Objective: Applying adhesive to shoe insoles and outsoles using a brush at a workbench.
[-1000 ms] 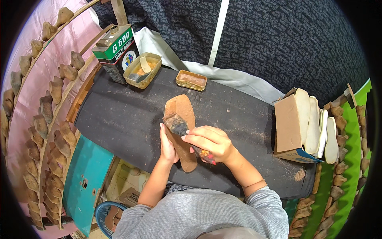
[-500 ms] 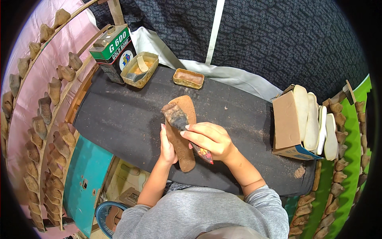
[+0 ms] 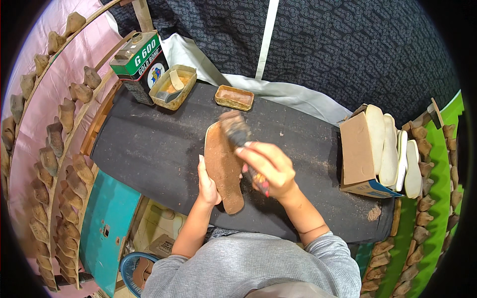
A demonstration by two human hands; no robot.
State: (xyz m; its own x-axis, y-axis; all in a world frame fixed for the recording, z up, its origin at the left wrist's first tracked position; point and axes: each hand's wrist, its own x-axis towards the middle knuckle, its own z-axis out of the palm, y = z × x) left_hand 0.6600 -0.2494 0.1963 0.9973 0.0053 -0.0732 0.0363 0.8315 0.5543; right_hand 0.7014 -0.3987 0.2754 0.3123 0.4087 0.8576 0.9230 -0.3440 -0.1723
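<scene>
Brown shoe sole (image 3: 221, 171) over a black-covered bench (image 3: 313, 144)
Metal can (image 3: 139, 67), tubs (image 3: 234, 103) and carton (image 3: 358, 151) stand around; a brush (image 3: 237, 131) hides its upper right edge. Left hand (image 3: 207, 187) grips its left side; right hand (image 3: 273, 170) clasps the brush.

Metal can (image 3: 136, 73): green and black, back left
Cardboard box (image 3: 357, 154): pale shoe soles (image 3: 376, 144) inside
Shoe lasts (image 3: 66, 116): brown, in rows on both sides
Curtain (image 3: 348, 49): dark, with curly shapes
Basket (image 3: 127, 265): round and blue, down low

Blurs the brush (image 3: 236, 131) mid-frame; hides part of the brown sole (image 3: 220, 166) behind it; crops the blue basket (image 3: 124, 273), lower left.
</scene>
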